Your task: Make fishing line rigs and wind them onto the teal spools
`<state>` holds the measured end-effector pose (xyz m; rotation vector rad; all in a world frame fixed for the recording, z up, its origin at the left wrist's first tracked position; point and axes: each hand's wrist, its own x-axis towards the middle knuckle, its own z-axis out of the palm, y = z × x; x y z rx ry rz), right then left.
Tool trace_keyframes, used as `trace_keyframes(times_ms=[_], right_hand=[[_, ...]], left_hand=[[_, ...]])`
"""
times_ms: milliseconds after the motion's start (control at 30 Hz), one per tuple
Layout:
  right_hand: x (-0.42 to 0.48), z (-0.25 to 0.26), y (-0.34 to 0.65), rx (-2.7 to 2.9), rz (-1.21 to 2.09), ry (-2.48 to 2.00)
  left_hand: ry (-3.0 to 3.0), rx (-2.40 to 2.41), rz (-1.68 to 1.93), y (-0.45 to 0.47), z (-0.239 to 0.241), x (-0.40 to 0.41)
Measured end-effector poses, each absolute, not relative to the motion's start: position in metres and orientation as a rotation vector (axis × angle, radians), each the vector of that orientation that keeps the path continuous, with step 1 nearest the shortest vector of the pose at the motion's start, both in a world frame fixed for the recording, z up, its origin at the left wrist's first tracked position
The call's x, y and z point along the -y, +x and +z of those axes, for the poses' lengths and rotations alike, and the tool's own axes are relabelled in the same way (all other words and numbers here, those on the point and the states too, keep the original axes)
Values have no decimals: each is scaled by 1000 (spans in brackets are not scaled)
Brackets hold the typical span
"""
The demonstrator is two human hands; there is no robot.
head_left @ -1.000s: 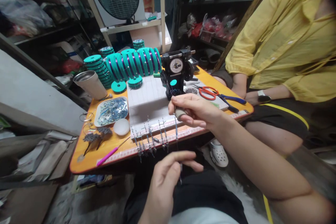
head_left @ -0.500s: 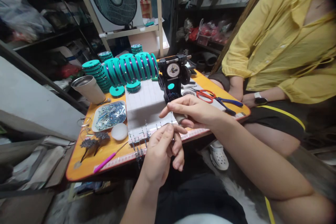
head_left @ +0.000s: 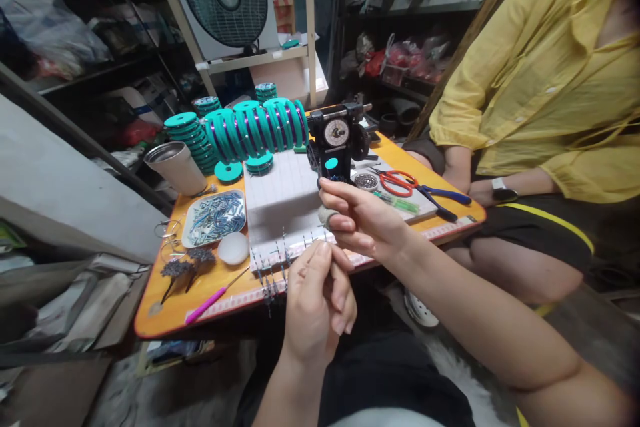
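Observation:
My left hand [head_left: 320,300] is closed in a pinch just off the table's front edge; what is between thumb and forefinger is too small to name. Above it my right hand [head_left: 363,220] is raised before the black machine with a dial [head_left: 337,137]. Its fingers are curled with the tips together, and any thin line in them cannot be made out. A grey wrap [head_left: 327,216] covers one of its fingers. Left of my hands, several small dark metal pieces [head_left: 270,280] hang along the front of the white block [head_left: 265,213]. Teal spools with purple line [head_left: 257,130] sit in a row beside the machine.
On the orange table [head_left: 150,310] are a tray of small metal pieces [head_left: 215,217], a white cup [head_left: 233,249], a pink-handled tool [head_left: 207,305], a tumbler [head_left: 175,167], red scissors [head_left: 397,181] and blue-handled pliers [head_left: 445,195]. A person in yellow [head_left: 530,80] sits at right.
My right hand has risen away from my left, and its fingers have turned upward. My left hand has shifted slightly, its fingers more curled. The view has moved a little.

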<state>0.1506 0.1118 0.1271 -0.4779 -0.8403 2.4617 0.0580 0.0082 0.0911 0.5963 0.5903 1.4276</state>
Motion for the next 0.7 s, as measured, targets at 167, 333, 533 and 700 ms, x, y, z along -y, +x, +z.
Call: trace_keyframes(times_ms=[167,333,533,700], right_hand=[[-110,127,149,820,2441,-521],[-115,125,152,815,2417,-507],[-116,122,155,826,2396,-495],[-118,118,159,914,2423,-424]], left_hand=[[551,-561,1390,57,88,-2],[529,-604,1341,59,80,8],[456,-661,1298,61,77,20],[429,-623,1269,60,73,28]])
